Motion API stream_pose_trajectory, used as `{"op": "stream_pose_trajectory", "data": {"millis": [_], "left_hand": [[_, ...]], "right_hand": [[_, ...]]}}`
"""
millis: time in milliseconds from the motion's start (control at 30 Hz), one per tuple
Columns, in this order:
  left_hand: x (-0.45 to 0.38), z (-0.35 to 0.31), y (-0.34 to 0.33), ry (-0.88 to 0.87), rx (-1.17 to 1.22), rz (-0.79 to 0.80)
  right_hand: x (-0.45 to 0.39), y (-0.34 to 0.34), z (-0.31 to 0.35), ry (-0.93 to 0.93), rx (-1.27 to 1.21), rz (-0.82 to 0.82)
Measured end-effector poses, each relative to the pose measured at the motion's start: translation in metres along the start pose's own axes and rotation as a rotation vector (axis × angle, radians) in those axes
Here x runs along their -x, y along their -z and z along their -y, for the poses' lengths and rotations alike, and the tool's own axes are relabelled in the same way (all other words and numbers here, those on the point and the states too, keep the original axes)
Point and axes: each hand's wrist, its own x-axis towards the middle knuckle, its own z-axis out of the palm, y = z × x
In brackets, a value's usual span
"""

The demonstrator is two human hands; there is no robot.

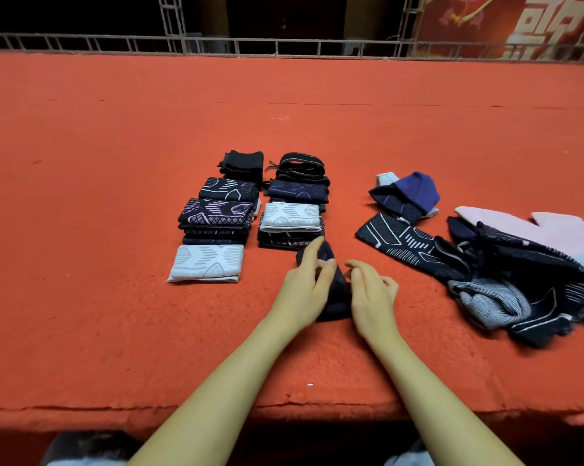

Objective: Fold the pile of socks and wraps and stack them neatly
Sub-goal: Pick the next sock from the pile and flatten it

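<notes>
A dark navy sock (334,290) lies on the red felt table (115,331) between my hands. My left hand (305,290) rests on its left side with fingers pinching the cloth. My right hand (371,294) holds its right edge. Much of the sock is hidden under my hands. Two rows of folded pieces stand beyond: a left row with a white folded piece (206,263) in front, and a right row topped by another white piece (290,216). The unfolded pile (519,280) sprawls at the right.
A blue and navy sock bundle (408,195) and a flat patterned navy sock (401,243) lie between the rows and the pile. The table's front edge (183,408) is near my body. A metal railing (284,47) runs along the far side.
</notes>
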Motion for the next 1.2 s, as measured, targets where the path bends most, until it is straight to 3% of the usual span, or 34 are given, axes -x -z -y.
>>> {"op": "stream_pose_trajectory", "data": {"millis": [133, 233, 333, 533, 733, 867, 1033, 1200], "left_hand": [[-0.002, 0.016, -0.007, -0.106, -0.135, 0.071], [-0.001, 0.026, -0.006, -0.074, -0.510, 0.127], [-0.001, 0.033, 0.000, -0.048, -0.829, 0.307], [-0.005, 0.039, 0.013, -0.075, -0.733, 0.404], [-0.014, 0.035, 0.015, -0.148, -0.764, 0.448], [-0.022, 0.030, 0.011, -0.107, -0.774, 0.490], [-0.021, 0.031, 0.012, -0.101, -0.748, 0.482], [-0.024, 0.030, 0.015, -0.112, -0.678, 0.410]], "right_hand": [[0.006, 0.003, -0.002, -0.070, 0.082, -0.109], [0.008, 0.002, -0.002, -0.030, 0.183, -0.131], [0.010, 0.000, -0.002, -0.008, 0.218, -0.120], [0.010, 0.001, -0.003, -0.009, 0.201, 0.009], [0.009, 0.004, -0.001, -0.074, 0.141, -0.012], [0.006, 0.001, -0.002, -0.143, 0.210, 0.026], [0.006, -0.006, -0.006, -0.133, 0.359, 0.066], [0.005, -0.005, -0.010, -0.068, 0.287, 0.073]]}}
